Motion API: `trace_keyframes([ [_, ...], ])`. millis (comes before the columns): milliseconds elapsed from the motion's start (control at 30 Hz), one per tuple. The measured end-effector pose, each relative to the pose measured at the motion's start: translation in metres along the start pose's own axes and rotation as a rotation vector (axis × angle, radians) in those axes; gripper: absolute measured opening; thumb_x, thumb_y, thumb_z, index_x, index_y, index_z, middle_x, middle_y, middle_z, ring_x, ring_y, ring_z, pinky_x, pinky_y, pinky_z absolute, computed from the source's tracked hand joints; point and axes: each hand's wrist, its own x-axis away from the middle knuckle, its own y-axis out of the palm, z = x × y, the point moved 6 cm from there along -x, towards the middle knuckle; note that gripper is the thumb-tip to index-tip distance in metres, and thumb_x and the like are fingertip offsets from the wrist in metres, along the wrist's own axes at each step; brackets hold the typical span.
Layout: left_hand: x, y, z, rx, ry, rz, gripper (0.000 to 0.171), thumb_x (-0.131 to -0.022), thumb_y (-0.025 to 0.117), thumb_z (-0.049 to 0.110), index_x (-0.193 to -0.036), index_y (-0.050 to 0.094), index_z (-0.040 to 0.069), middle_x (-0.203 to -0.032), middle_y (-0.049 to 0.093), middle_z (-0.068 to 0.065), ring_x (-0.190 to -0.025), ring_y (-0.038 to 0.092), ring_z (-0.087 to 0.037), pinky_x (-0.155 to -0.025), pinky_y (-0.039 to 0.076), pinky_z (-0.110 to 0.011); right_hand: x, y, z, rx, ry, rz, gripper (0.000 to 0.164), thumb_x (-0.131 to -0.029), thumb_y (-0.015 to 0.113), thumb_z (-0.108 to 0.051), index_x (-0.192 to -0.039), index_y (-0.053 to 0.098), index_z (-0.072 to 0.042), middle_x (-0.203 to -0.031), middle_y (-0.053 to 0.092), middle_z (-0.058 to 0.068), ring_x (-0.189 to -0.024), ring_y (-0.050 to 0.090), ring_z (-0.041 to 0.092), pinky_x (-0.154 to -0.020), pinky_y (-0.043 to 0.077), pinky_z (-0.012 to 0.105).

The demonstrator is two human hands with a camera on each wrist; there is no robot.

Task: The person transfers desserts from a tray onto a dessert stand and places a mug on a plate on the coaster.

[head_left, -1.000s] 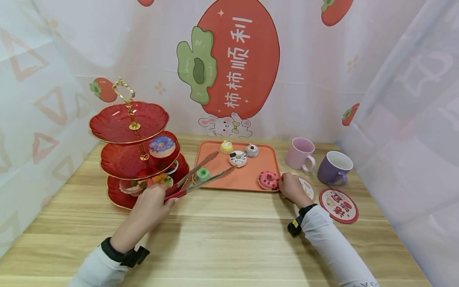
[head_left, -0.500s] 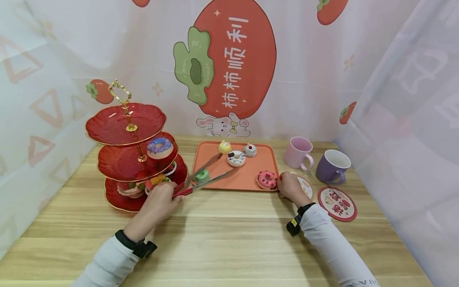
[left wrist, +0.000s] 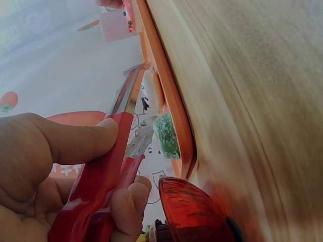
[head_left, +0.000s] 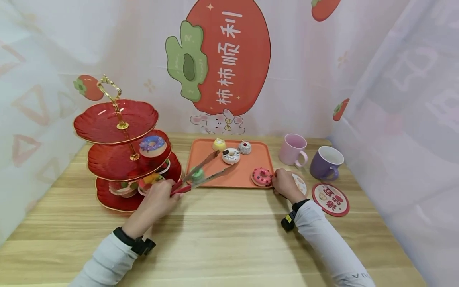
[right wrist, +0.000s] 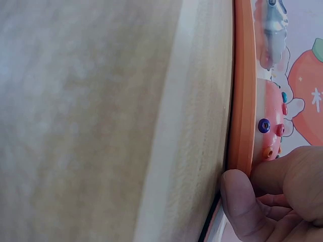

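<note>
My left hand (head_left: 157,199) grips a pair of tongs (left wrist: 118,136) by the red handles. Their metal arms are spread over the orange tray (head_left: 229,182), the tips near a white doughnut with dark drizzle (head_left: 231,156); whether they touch it I cannot tell. Beneath the arms, in the tray's left front corner, lies a green sugared piece (left wrist: 166,135), partly covered in the head view. My right hand (head_left: 287,185) pinches the tray's right front corner between thumb and fingers, close beside a pink doughnut (head_left: 262,176). A yellow cake (head_left: 219,144) and a cherry-topped cake (head_left: 244,147) sit farther back.
A three-tier red stand (head_left: 116,121) rises at the left, with a blue doughnut (head_left: 152,146) on its middle tier and several pastries below. Pink mug (head_left: 293,149), purple mug (head_left: 326,163) and two round coasters, one red-rimmed (head_left: 330,199), are at the right.
My left hand has carried the tongs slightly rightward, bringing the tips closer to the white doughnut. The right hand stays at the tray's corner. The head view has shifted a little.
</note>
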Motion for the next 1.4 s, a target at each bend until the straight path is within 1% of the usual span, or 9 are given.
trace_keyframes([
  [167, -0.003, 0.001, -0.002, -0.007, 0.004, -0.008, 0.022, -0.080, 0.073, 0.013, -0.086, 0.059, -0.003, -0.070, 0.050, -0.008, -0.063, 0.045, -0.024, -0.056, 0.035, -0.036, -0.001, 0.000, -0.003, 0.003, -0.017, 0.006, 0.019, -0.092, 0.047, -0.003, -0.074, 0.054, 0.000, -0.063, 0.057, 0.010, -0.044, 0.058, 0.013, -0.045, 0.044, 0.028],
  [267, -0.004, 0.002, -0.001, -0.009, 0.002, -0.017, 0.024, -0.079, 0.074, 0.013, -0.089, 0.060, -0.004, -0.072, 0.051, -0.009, -0.065, 0.045, -0.024, -0.058, 0.037, -0.037, -0.001, 0.000, -0.002, 0.005, -0.004, 0.005, 0.019, -0.092, 0.047, -0.003, -0.073, 0.053, -0.001, -0.062, 0.057, 0.010, -0.044, 0.058, 0.014, -0.045, 0.044, 0.028],
  [367, -0.007, 0.004, 0.001, -0.013, 0.004, -0.019, 0.024, -0.078, 0.074, 0.013, -0.089, 0.060, -0.004, -0.073, 0.052, -0.009, -0.065, 0.046, -0.025, -0.059, 0.038, -0.038, -0.001, 0.000, 0.000, 0.004, 0.002, 0.002, 0.019, -0.092, 0.047, -0.004, -0.075, 0.054, -0.001, -0.063, 0.057, 0.010, -0.045, 0.058, 0.013, -0.045, 0.044, 0.028],
  [500, -0.011, 0.006, 0.005, -0.025, 0.025, -0.006, 0.022, -0.078, 0.073, 0.013, -0.085, 0.059, -0.003, -0.072, 0.052, -0.009, -0.063, 0.046, -0.024, -0.057, 0.037, -0.037, -0.001, 0.001, 0.002, 0.014, 0.003, 0.003, 0.018, -0.092, 0.047, -0.004, -0.076, 0.055, -0.001, -0.062, 0.057, 0.009, -0.044, 0.058, 0.013, -0.045, 0.044, 0.027],
  [567, -0.013, 0.007, 0.006, -0.028, 0.032, -0.002, 0.022, -0.079, 0.072, 0.012, -0.087, 0.060, -0.004, -0.072, 0.052, -0.009, -0.063, 0.046, -0.024, -0.057, 0.037, -0.036, -0.002, 0.001, 0.002, 0.014, -0.002, 0.004, 0.018, -0.092, 0.047, -0.004, -0.076, 0.055, 0.000, -0.062, 0.057, 0.009, -0.044, 0.058, 0.013, -0.045, 0.044, 0.027],
  [733, -0.016, 0.010, 0.009, -0.021, 0.019, -0.021, 0.022, -0.080, 0.070, 0.011, -0.090, 0.060, -0.006, -0.073, 0.052, -0.010, -0.063, 0.046, -0.024, -0.056, 0.036, -0.035, -0.002, 0.001, 0.001, 0.000, -0.002, 0.002, 0.018, -0.092, 0.047, -0.004, -0.077, 0.055, 0.000, -0.062, 0.057, 0.010, -0.045, 0.058, 0.014, -0.045, 0.044, 0.027],
  [900, -0.017, 0.013, 0.013, -0.025, 0.024, -0.037, 0.021, -0.080, 0.067, 0.008, -0.091, 0.060, -0.008, -0.076, 0.053, -0.012, -0.065, 0.048, -0.025, -0.058, 0.039, -0.037, -0.002, 0.001, 0.002, 0.005, 0.004, 0.002, 0.018, -0.092, 0.048, -0.004, -0.076, 0.055, 0.000, -0.061, 0.057, 0.009, -0.044, 0.058, 0.013, -0.045, 0.043, 0.027],
  [1167, -0.018, 0.016, 0.016, -0.052, 0.055, -0.001, 0.016, -0.078, 0.068, 0.005, -0.087, 0.060, -0.006, -0.074, 0.053, -0.011, -0.065, 0.050, -0.024, -0.060, 0.042, -0.039, -0.002, -0.001, 0.000, 0.013, -0.002, 0.007, 0.019, -0.092, 0.048, -0.003, -0.074, 0.055, -0.001, -0.060, 0.057, 0.009, -0.045, 0.058, 0.014, -0.045, 0.043, 0.026],
  [1400, -0.019, 0.016, 0.017, -0.065, 0.052, -0.026, 0.015, -0.078, 0.068, 0.002, -0.088, 0.060, -0.006, -0.075, 0.053, -0.011, -0.066, 0.050, -0.024, -0.061, 0.044, -0.039, -0.001, 0.000, -0.001, 0.016, -0.003, 0.012, 0.019, -0.091, 0.049, -0.003, -0.072, 0.055, -0.002, -0.059, 0.057, 0.008, -0.044, 0.058, 0.013, -0.044, 0.043, 0.026],
])
